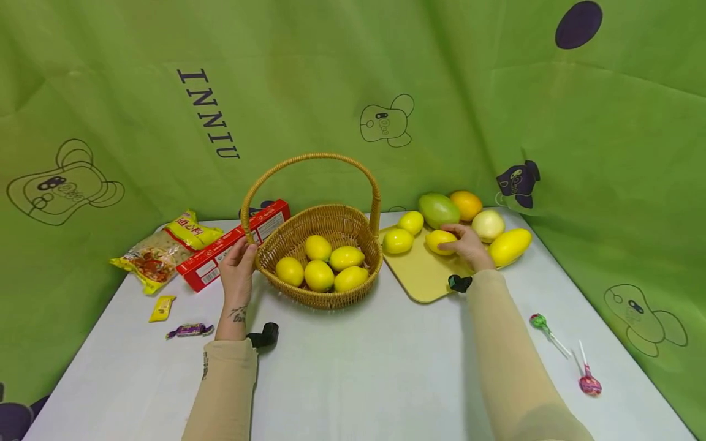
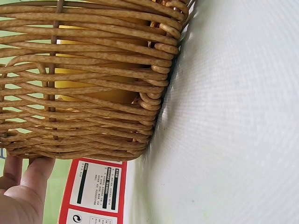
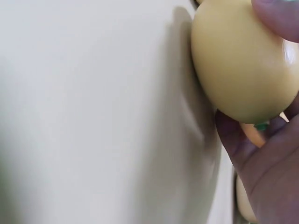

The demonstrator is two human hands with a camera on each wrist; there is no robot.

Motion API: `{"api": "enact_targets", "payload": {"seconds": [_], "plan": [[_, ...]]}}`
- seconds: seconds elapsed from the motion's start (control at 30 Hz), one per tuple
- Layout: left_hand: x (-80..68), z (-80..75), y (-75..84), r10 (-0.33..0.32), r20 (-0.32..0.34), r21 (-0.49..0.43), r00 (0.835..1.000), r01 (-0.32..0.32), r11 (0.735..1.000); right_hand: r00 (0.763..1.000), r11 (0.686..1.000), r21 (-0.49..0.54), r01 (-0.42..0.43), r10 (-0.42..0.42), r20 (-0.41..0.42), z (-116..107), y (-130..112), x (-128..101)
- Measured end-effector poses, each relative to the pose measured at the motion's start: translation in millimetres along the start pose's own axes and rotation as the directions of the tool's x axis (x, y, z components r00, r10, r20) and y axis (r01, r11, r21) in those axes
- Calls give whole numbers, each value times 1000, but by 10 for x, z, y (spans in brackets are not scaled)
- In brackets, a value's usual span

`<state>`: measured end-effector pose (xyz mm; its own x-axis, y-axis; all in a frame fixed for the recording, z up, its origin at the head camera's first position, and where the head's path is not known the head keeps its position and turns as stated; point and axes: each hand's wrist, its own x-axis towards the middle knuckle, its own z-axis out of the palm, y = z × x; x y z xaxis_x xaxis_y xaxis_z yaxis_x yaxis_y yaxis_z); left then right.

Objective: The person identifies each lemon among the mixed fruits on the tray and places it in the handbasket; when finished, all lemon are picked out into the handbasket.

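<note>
Right hand (image 1: 467, 245) on yellow board (image 1: 419, 272), fingers curled round lemon (image 1: 439, 241); lemon seems to touch board, wrist view too blurred to confirm. Left hand (image 1: 238, 264) grips wicker basket (image 1: 320, 294) rim, thumb hooked on edge. Five lemons inside basket. Red box (image 1: 234, 245) just behind left hand.

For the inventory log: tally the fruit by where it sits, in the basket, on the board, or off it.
Lemons in the basket: 5
Lemons on the yellow board: 3, one under the right hand
Other fruit behind and beside the board: 4
Total: 12
</note>
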<state>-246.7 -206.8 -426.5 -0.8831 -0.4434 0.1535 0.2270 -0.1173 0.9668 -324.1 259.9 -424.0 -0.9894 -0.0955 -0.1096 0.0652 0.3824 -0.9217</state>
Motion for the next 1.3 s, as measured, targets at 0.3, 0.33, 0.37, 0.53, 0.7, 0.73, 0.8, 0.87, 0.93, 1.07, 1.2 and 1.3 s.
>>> {"api": "enact_targets", "payload": {"seconds": [0.3, 0.33, 0.37, 0.53, 0.7, 0.73, 0.8, 0.87, 0.93, 1.07, 1.2, 1.3], "plan": [[-3, -2, -9, 12, 0, -6, 1000, -12, 1000, 997, 997, 43, 67, -66, -36, 12, 126, 41], [-4, -1, -8, 12, 0, -5, 1000, -12, 1000, 996, 994, 76, 82, -79, -37, 10, 116, 40], [-4, 0, -6, 14, -1, -4, 1000, -14, 1000, 995, 990, 105, 94, -91, -34, 8, 99, 37], [-7, 5, 9, 14, 0, 13, 1000, -14, 1000, 987, 964, 214, 157, -162, 6, 49, -49, 5], [-10, 6, 19, 8, -3, 24, 1000, -8, 1000, 960, 927, 294, 234, -268, 80, 202, -249, -54], [-9, 6, 18, 7, -4, 19, 1000, -7, 1000, 951, 916, 310, 254, -296, 95, 244, -289, -67], [-10, 7, 17, 6, -7, 10, 1000, -6, 1000, 928, 896, 335, 290, -349, 132, 337, -373, -98], [-6, 4, 11, 6, -8, 4, 1000, -6, 1000, 900, 873, 368, 319, -401, 171, 450, -462, -133], [-3, 3, 5, 5, -9, 1, 1000, -5, 1000, 872, 860, 385, 336, -438, 217, 573, -555, -171], [5, 2, -5, 5, -8, 6, 1000, -5, 1000, 830, 861, 375, 343, -465, 308, 843, -740, -233], [8, 1, -8, 11, -2, 28, 1000, -11, 1000, 813, 885, 305, 352, -451, 369, 1108, -884, -228], [3, -1, -7, 10, 0, 44, 1000, -10, 999, 808, 897, 264, 354, -436, 396, 1285, -958, -198]]}}
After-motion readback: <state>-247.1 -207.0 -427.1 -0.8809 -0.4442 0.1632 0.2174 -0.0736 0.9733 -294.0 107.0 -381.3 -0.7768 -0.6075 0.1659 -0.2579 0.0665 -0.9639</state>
